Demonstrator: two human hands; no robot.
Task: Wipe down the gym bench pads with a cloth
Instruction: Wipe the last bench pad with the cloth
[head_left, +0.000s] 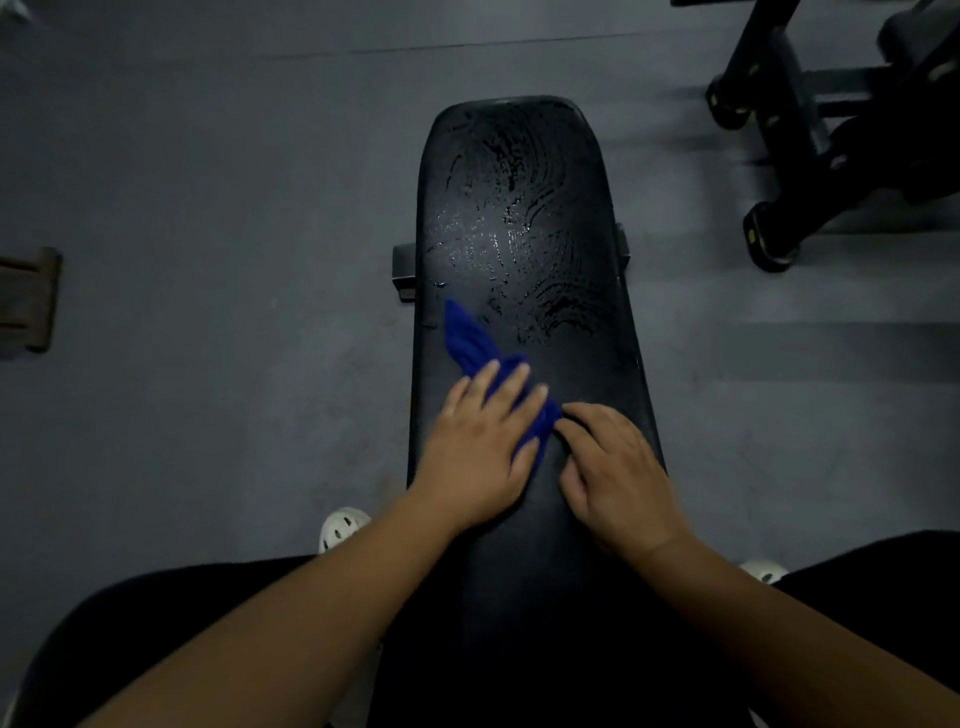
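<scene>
Pressing flat, the spread left hand (475, 452) is laid on the cloth (467, 332), pinched by the right hand (618, 467). Streaks (509, 234) on the bench pad (519, 545) beyond both hands may be missed by bunched cloth.

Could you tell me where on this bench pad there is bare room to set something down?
The far half of the bench pad, beyond the blue cloth, is bare but wet. The near strip between the forearms is bare. Mid-pad is crowded: left hand and right hand on the cloth.
</scene>
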